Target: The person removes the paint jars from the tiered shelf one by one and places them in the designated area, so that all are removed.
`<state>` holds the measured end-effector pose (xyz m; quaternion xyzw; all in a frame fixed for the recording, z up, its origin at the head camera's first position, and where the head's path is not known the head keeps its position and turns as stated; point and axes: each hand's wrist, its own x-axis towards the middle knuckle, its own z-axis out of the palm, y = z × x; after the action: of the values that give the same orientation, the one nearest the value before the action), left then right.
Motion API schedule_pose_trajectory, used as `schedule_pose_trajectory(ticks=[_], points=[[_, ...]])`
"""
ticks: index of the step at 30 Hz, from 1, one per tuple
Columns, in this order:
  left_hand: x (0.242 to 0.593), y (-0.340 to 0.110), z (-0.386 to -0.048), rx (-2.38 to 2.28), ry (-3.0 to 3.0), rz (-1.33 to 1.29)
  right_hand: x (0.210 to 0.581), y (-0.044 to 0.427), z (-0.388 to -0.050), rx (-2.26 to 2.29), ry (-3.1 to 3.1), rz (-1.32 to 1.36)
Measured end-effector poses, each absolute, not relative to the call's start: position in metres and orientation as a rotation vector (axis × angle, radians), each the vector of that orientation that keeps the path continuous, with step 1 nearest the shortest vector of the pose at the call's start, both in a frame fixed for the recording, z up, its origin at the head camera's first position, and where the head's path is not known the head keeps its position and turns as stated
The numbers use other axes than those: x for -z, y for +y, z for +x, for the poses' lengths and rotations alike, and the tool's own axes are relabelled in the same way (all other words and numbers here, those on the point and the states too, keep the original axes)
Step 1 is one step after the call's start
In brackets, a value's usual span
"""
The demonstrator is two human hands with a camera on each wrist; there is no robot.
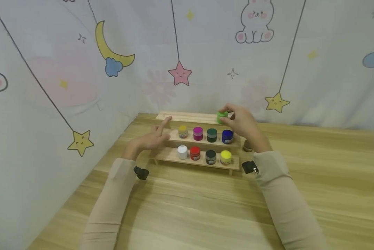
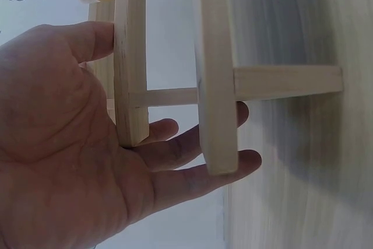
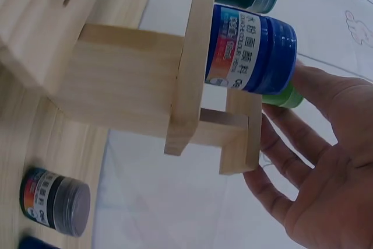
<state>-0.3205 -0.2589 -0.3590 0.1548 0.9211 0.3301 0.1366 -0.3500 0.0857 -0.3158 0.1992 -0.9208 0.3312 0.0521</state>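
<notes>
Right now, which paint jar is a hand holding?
The light green paint jar near the right end of the wooden rack's top tier; the right hand pinches it, and no other jar shares that tier.

1. Table [image 1: 187, 208]: a wood-grain top. On it stand the wooden rack [image 3: 125, 80], on short legs, and just right of the rack a small brownish jar [image 1: 248, 146], upright.
2. Bottom shelf [image 1: 166, 153]: four jars upright in a row; from left, a white jar [image 1: 182, 152], a red jar [image 1: 194, 153], a black jar [image 1: 210, 157] and a yellow jar [image 1: 225, 157].
3. Middle shelf [image 1: 174, 134]: from left, a gold jar [image 1: 183, 132], a magenta jar [image 1: 198, 133], a dark green jar [image 1: 212, 135] and a blue jar [image 1: 227, 136].
4. Top shelf [image 1: 187, 117]: a light green jar [image 1: 220, 117] at its right end; whether its base rests fully there is unclear.
</notes>
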Motion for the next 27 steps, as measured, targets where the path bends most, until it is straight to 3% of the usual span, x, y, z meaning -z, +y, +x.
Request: schedule_pose_trajectory(ticks=[18,27], points=[[0.363,-0.243,-0.338,-0.932,2.651,0.478,0.319,0.134,-0.337,-0.901,-2.796,0.537],[0.382,-0.238,-0.337,-0.931,2.644,0.480,0.337,0.165,-0.328,-0.786,-2.731,0.595]])
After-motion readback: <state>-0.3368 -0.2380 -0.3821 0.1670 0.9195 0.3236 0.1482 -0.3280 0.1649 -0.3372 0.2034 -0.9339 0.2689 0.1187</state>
